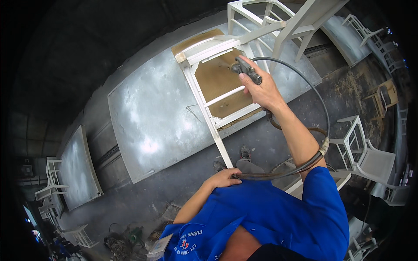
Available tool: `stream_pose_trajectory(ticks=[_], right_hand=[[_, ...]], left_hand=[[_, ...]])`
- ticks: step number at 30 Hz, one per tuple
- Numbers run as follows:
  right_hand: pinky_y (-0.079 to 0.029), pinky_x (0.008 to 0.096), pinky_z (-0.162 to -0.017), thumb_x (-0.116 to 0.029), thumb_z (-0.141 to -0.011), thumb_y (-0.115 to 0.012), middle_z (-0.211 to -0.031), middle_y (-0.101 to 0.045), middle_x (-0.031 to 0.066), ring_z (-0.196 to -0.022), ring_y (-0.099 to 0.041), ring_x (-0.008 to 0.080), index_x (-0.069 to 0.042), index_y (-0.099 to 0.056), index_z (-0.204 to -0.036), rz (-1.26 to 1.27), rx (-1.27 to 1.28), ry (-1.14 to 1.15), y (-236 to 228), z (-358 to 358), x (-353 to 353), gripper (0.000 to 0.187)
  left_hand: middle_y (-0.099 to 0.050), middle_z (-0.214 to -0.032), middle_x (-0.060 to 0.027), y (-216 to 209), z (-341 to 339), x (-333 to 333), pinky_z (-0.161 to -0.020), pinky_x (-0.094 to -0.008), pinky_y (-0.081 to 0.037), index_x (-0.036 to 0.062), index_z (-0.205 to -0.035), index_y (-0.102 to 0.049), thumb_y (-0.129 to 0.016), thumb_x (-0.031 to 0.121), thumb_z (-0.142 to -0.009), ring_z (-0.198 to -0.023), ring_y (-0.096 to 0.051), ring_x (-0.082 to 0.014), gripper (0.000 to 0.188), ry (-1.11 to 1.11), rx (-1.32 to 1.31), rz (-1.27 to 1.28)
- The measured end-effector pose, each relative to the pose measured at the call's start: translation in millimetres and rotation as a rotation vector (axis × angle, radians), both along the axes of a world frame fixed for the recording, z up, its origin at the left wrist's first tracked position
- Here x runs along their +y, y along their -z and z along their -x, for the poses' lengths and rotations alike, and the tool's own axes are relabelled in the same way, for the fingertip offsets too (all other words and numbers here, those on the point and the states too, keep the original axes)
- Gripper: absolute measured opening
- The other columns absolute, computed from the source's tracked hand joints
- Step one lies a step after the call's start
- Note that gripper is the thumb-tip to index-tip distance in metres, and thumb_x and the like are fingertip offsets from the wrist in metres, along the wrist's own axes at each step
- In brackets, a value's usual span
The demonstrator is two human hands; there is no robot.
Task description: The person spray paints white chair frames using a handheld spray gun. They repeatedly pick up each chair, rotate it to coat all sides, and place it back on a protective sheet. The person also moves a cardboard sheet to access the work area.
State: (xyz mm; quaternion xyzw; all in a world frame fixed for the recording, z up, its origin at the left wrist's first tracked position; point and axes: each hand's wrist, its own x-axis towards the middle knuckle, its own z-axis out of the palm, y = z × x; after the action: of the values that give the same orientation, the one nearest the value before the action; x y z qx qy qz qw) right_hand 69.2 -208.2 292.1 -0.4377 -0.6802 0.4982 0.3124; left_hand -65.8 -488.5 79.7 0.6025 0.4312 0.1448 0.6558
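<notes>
Large grey table with white blotches (148, 126) lay ahead of the person, bare over its left half. On the right half, a brown flat sheet (214, 82), and over it a white-painted wooden chair frame (224, 97), tipped down, its bars framing the sheet; one long leg ran out past the table's near edge toward the body. Right hand (263, 90) was above the frame's open middle, fingers closed round a dark metal spray gun (247, 71), nozzle toward the table's left side. A thin black hose (327, 124) left the gun, arced beyond the table's right end, then came back round the forearm near the elbow. Left hand (223, 177) sat at the waist, off the near edge, fingers curled, mostly closed, where the leg's end and a dark stretch of hose met; could not tell which of them it gripped. More white chair parts (300, 28) rose by the table's far right corner. On the floor to the right, a white chair with a pale seat (370, 161); farther off, a tan wooden chair (381, 99). Dark shoe (244, 152) showed below the near edge. Shirt: bright blue (265, 213), short-sleeved.
</notes>
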Motion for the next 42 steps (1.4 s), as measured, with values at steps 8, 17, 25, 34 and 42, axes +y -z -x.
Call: stream_pose_trajectory(ticks=[8,17,25,34,42], right_hand=[[-0.05,0.0391,-0.101,-0.029,-0.099,-0.067,-0.126,-0.072,0.0199,-0.118,-0.068,0.0336,-0.017,-0.055,-0.15,-0.17,-0.103,0.26,-4.4,-9.4,32.7,0.054],[-0.048,0.0452,-0.104,-0.034,-0.099,-0.065,-0.124,-0.071,0.0254,-0.121,-0.065,0.043,-0.02,-0.05,-0.154,-0.413,-0.181,-0.047,23.3,127.4,190.6,0.059],[-0.06,0.0433,-0.082,-0.038,-0.1,-0.063,-0.106,-0.074,0.0203,-0.086,-0.073,0.0327,-0.024,-0.044,-0.159,-0.07,-0.411,-0.147,132.3,270.0,330.4,0.063],[-0.059,0.0347,-0.057,-0.034,-0.103,-0.061,-0.093,-0.07,0.0116,-0.077,-0.071,0.0204,-0.024,-0.045,-0.159,0.006,-0.354,-0.244,188.2,334.4,356.4,0.059],[-0.057,0.034,-0.052,-0.036,-0.102,-0.062,-0.088,-0.067,0.0096,-0.07,-0.068,0.0181,-0.026,-0.052,-0.154,-0.109,-0.496,-0.096,198.1,317.9,399.0,0.054]], left_hand=[[-0.075,-0.116,-0.0121,-7.1,3.9,-31.2,-0.094,-0.0342,-0.054,0.0031,-0.127,-0.069,-0.07,0.012,-0.097,-0.106,-0.07,-0.0237,0.031,-0.326,-0.099,0.1],[-0.077,-0.115,-0.0176,-43.3,5.4,-7.8,-0.089,-0.0373,-0.059,0.0018,-0.122,-0.072,-0.078,0.014,-0.092,-0.104,-0.076,-0.0299,0.033,-0.62,-0.036,0.016],[-0.075,-0.12,-0.0178,-71.5,-21.9,27.7,-0.094,-0.0357,-0.058,0.0058,-0.131,-0.07,-0.076,0.013,-0.094,-0.11,-0.075,-0.0293,0.038,-1.04,-0.079,0.162],[-0.07,-0.135,-0.0141,-54.7,-8.7,65.9,-0.104,-0.0357,-0.054,0.011,-0.142,-0.063,-0.069,0.008,-0.099,-0.122,-0.069,-0.0288,0.044,-1.102,-0.205,0.203],[-0.066,-0.143,-0.0106,-45.0,4.6,82.7,-0.108,-0.0357,-0.052,0.0131,-0.146,-0.059,-0.065,0.008,-0.101,-0.129,-0.065,-0.0287,0.046,-1.076,-0.298,0.222]])
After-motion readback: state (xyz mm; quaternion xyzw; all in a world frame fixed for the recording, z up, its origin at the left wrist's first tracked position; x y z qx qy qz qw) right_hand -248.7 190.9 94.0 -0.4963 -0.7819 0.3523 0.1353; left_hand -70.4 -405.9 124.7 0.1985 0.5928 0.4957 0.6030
